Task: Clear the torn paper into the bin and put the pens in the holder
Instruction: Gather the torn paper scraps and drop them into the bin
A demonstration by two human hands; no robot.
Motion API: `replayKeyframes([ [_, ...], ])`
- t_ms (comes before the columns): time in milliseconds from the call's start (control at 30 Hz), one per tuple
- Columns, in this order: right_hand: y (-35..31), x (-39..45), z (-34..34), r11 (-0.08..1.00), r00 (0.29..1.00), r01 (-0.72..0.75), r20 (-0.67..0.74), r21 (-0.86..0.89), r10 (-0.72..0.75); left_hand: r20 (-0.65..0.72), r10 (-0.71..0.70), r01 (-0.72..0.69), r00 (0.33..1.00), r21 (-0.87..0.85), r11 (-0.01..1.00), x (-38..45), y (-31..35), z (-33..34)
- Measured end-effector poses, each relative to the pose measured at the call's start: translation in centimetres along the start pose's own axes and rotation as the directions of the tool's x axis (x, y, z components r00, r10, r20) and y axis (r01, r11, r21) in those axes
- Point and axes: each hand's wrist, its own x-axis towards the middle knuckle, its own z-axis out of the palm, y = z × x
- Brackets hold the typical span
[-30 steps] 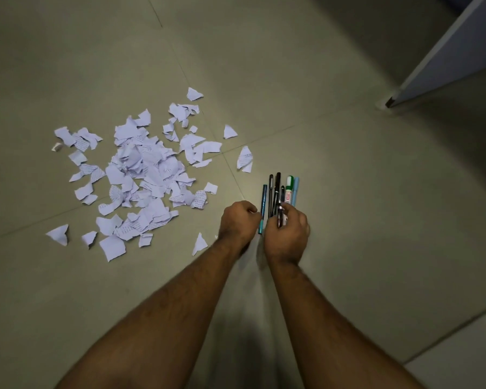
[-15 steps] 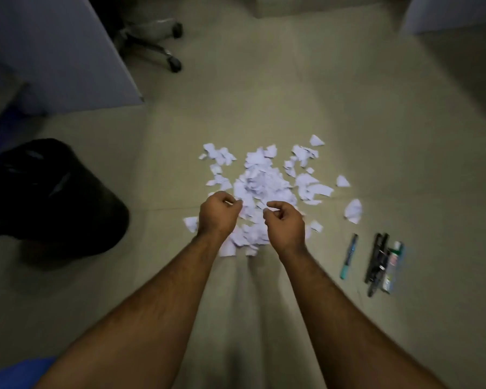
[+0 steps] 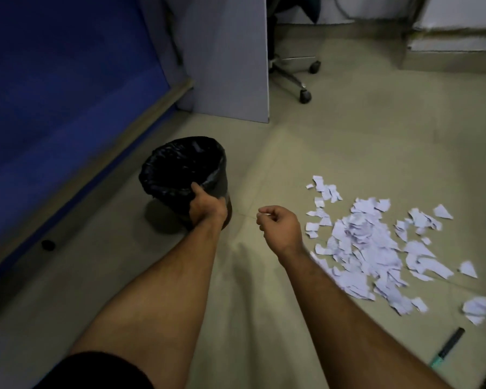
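My left hand (image 3: 206,210) grips the near rim of the black-lined bin (image 3: 180,169), thumb inside. My right hand (image 3: 281,228) hangs loosely curled, holding nothing. The torn paper (image 3: 371,245) lies heaped on the beige tiled floor (image 3: 348,141) to my right, its print too blurred to read. One pen (image 3: 448,348) lies beyond it. A chair's castors (image 3: 305,95) stand past a grey partition (image 3: 227,57).
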Motion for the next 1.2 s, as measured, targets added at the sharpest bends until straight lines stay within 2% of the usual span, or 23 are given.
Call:
replayKeyframes([
  [133, -0.7, 0.2, 1.0, 1.0, 1.0, -0.007, 0.023, -0.012, 0.008, -0.068, -0.043, 0.038, 0.997, -0.078, 0.996, 1.7, -0.2, -0.4],
  [233, -0.8, 0.5, 1.2, 1.0, 1.0, -0.025, 0.013, 0.002, 0.025, -0.092, -0.023, 0.015, 0.996, -0.091, 0.996, 1.0, -0.2, -0.1],
  [433, -0.4, 0.8, -1.2, 0.998, 0.996, -0.044, -0.077, 0.054, 0.048, -0.048, 0.147, -0.147, 0.988, 0.012, 0.989, -3.8, 0.7, 2.3],
  [567, 0.5, 0.4, -4.4, 0.992, 0.981, -0.073, -0.17, 0.1, 0.089, 0.001, 0.293, -0.292, 0.956, 0.089, 0.952, -7.8, 1.3, 4.6],
  [700, 1.7, -0.2, -7.2, 0.991, 0.965, -0.091, -0.236, 0.095, 0.111, 0.017, 0.357, -0.357, 0.934, 0.118, 0.927, -10.6, 2.1, 6.1],
  [833, 2.1, -0.2, -8.9, 0.989, 0.951, -0.099, -0.283, 0.109, 0.126, -0.015, 0.37, -0.37, 0.929, 0.021, 0.929, -12.2, 2.9, 6.6],
  [933, 1.9, -0.1, -9.2, 0.989, 0.944, -0.091, -0.305, 0.12, 0.124, -0.113, 0.398, -0.412, 0.91, -0.171, 0.895, -13.7, 3.0, 6.9],
  [1000, 1.9, 0.0, -9.5, 0.987, 0.935, -0.092, -0.329, 0.131, 0.131, -0.125, 0.402, -0.421, 0.907, -0.297, 0.857, -15.2, 3.0, 7.4],
  [1067, 2.0, 0.5, -10.1, 0.986, 0.912, -0.113, -0.38, 0.12, 0.151, -0.032, 0.421, -0.41, 0.906, -0.312, 0.857, -16.1, 3.0, 8.5],
  [1200, 3.0, 0.0, -12.7, 0.979, 0.846, -0.199, -0.494, 0.051, 0.198, 0.292, 0.365, -0.319, 0.884, -0.193, 0.928, -16.3, 3.2, 11.2],
])
